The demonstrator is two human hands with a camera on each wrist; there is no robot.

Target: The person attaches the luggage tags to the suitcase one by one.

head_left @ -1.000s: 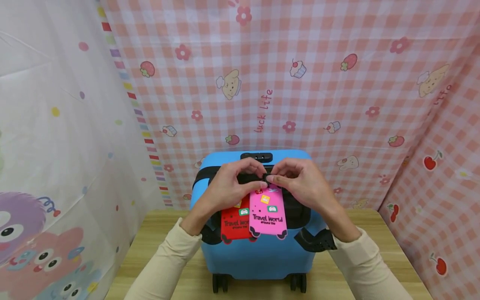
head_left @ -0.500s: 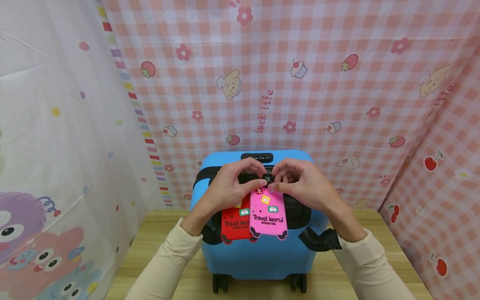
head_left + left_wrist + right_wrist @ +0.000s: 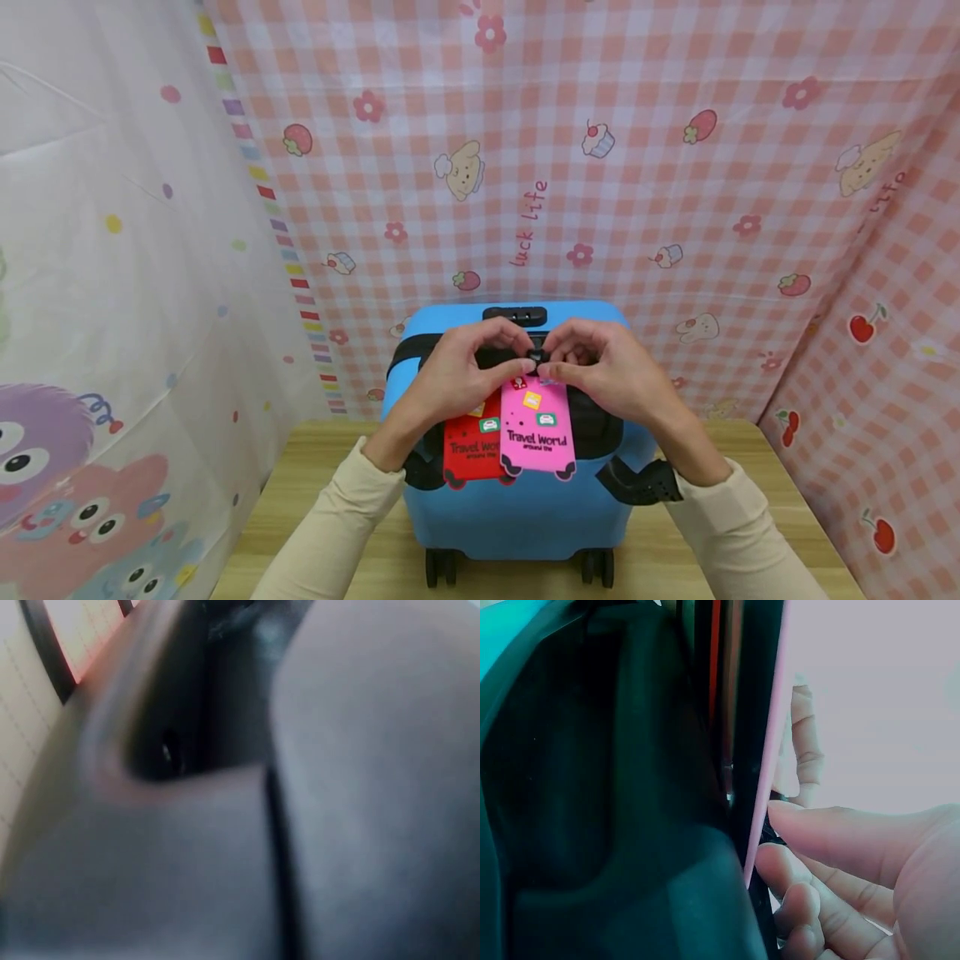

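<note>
In the head view, a pink luggage tag (image 3: pixel 536 429) hangs in front of a blue suitcase (image 3: pixel 517 521), overlapping a red luggage tag (image 3: pixel 471 454) on its left. Both tags read "Travel World". At the pink tag's top is a small black strap (image 3: pixel 537 357). My left hand (image 3: pixel 459 375) pinches the strap from the left, thumb below the fingers. From the right, my right hand (image 3: pixel 618 371) pinches the strap too, its thumb close to the left thumb. The right wrist view shows the pink tag edge-on beside the right fingertips. A blurred dark surface fills the left wrist view; no hand appears there.
The suitcase stands on a wooden table (image 3: pixel 315 500), its wheels (image 3: pixel 597 567) toward me. On its top are a black combination lock (image 3: pixel 515 317) and a black handle area. Patterned curtains (image 3: pixel 525 150) surround the table at the back and sides.
My right thumb and wrist have shifted slightly right and down, showing more of the black strap between the hands. The left hand and both tags stay nearly in place.
</note>
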